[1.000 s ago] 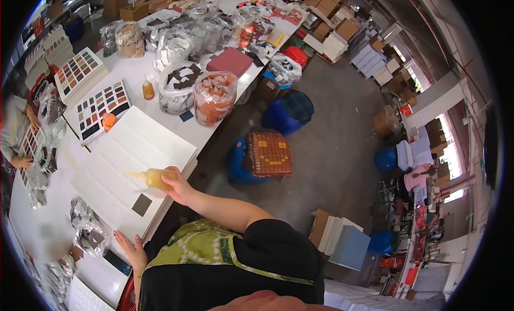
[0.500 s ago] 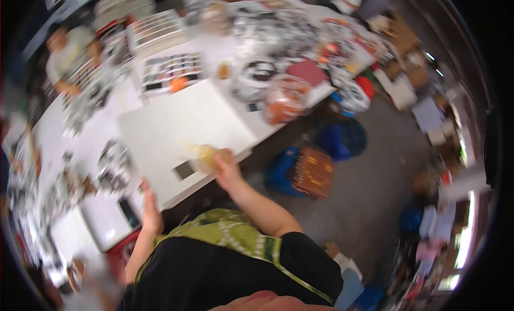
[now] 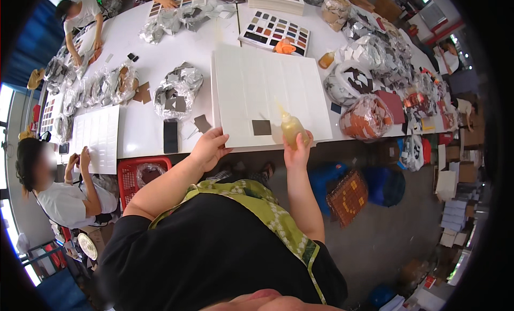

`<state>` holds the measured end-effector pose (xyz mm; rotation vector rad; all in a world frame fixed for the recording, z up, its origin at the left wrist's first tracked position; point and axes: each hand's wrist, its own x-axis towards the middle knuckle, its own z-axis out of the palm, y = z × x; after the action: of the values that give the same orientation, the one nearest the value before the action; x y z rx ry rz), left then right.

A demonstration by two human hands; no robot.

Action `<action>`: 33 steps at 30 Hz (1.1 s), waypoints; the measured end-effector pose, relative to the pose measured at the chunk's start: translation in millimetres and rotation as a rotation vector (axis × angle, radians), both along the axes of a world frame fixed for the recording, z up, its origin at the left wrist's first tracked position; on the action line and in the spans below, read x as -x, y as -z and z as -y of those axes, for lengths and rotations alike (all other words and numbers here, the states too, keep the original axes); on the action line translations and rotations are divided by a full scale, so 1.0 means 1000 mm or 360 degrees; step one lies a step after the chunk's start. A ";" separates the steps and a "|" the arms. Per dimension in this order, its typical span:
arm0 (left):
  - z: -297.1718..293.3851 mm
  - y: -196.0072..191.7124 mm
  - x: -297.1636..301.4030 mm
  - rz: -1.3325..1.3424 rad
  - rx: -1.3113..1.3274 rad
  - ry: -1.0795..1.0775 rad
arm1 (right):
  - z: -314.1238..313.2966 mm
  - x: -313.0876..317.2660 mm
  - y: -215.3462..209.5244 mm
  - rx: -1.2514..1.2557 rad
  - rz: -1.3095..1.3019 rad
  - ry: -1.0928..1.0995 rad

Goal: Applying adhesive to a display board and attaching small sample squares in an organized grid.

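Note:
In my right hand (image 3: 298,150) I hold a clear squeeze bottle (image 3: 293,126) of yellowish liquid upright, its thin nozzle pointing up. It stands over the near edge of a large white board (image 3: 267,80), which tops a stack of similar sheets. My left hand (image 3: 210,147) is at the board's near left corner, its fingers closed on the edge. One dark grey-brown square swatch (image 3: 262,128) lies on the board, just left of the bottle. Faint rows of lines cross the rest of the board.
Left of the board are a bag of grey swatches (image 3: 178,91), a loose swatch (image 3: 202,123) and a phone (image 3: 170,136). Swatch sheets (image 3: 274,32), an orange tape dispenser (image 3: 285,46) and bagged swatches (image 3: 367,118) lie beyond and right. A co-worker (image 3: 69,193) sits at left; stools (image 3: 383,185) stand right.
My view has swung, and the board now appears straighter before me. My left hand, earlier flat beside the board's left edge, now has its fingers closed at the corner. The bottle stays in my right hand.

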<state>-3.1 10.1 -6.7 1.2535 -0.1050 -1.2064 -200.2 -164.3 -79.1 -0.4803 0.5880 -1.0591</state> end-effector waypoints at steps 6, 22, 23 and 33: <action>-0.013 0.038 0.027 -0.0710 -0.0057 0.0230 | -0.026 0.049 -0.027 0.1571 -0.1163 0.0143; -0.006 0.047 0.034 -0.0526 -0.0284 0.0544 | -0.095 0.090 -0.024 0.1736 -0.1776 0.0205; -0.006 0.046 0.034 -0.0533 -0.0287 0.0528 | -0.096 0.090 -0.022 0.1713 -0.1773 0.0212; -0.006 0.046 0.033 -0.0582 -0.0301 0.0493 | -0.099 0.092 -0.010 0.1635 -0.1733 0.0267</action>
<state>-36.5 16.0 -52.9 1.1849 0.0896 -1.7294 -292.0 -65.6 -69.5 -2.0056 1.0069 -1.1588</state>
